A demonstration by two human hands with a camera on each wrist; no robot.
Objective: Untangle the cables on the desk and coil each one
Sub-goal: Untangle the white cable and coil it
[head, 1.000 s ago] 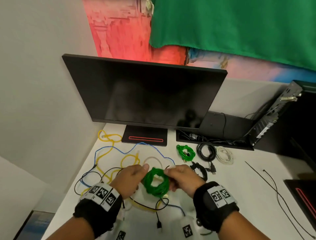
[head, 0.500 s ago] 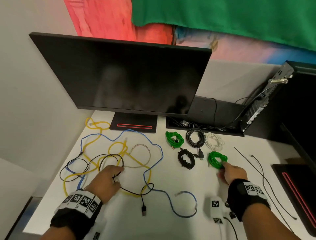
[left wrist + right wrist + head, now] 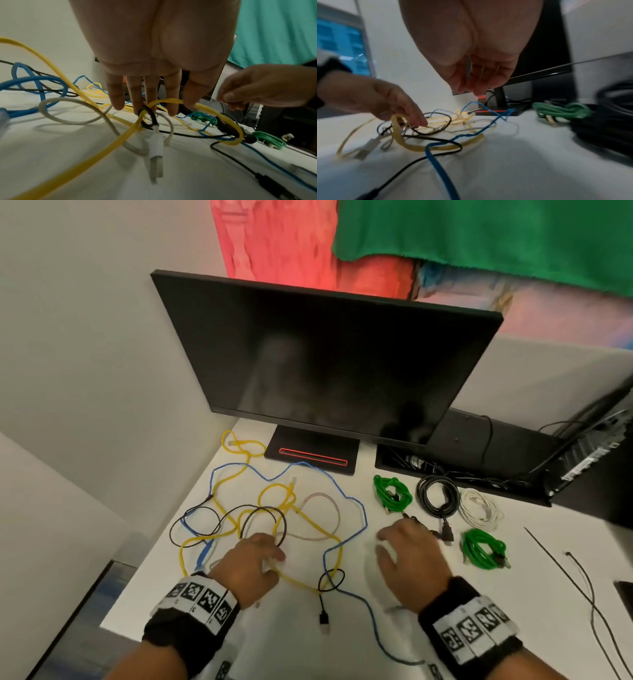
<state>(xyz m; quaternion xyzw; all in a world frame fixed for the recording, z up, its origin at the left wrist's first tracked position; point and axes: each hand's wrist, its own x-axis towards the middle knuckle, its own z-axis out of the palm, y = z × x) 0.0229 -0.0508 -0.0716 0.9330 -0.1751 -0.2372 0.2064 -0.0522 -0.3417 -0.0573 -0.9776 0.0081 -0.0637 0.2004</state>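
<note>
A tangle of loose cables lies on the white desk (image 3: pixel 342 645): a yellow cable (image 3: pixel 318 525), a blue cable (image 3: pixel 356 501), a whitish cable (image 3: pixel 334 508), a braided black loop (image 3: pixel 263 510) and a thin black cable ending in a USB plug (image 3: pixel 323 616). My left hand (image 3: pixel 270 553) rests its straight fingers (image 3: pixel 145 106) on the yellow and black loops. My right hand (image 3: pixel 394 542) hovers empty to the right of the tangle, fingers loosely bent (image 3: pixel 476 88). Coiled cables lie beyond it: two green coils (image 3: pixel 392 494) (image 3: pixel 483 549), a black coil (image 3: pixel 438 499) and a white coil (image 3: pixel 479 508).
A dark monitor (image 3: pixel 325 364) on its stand (image 3: pixel 311 450) fills the back of the desk. A black cable tray (image 3: pixel 479 446) and a computer case (image 3: pixel 589 453) sit at the back right. Thin black wires (image 3: pixel 565 570) lie at the right. The desk's left edge drops off beside the tangle.
Both hands held a green coil a second ago. My right hand set it down at the right and has now swung back left toward the tangle. My left hand went to the loose cables.
</note>
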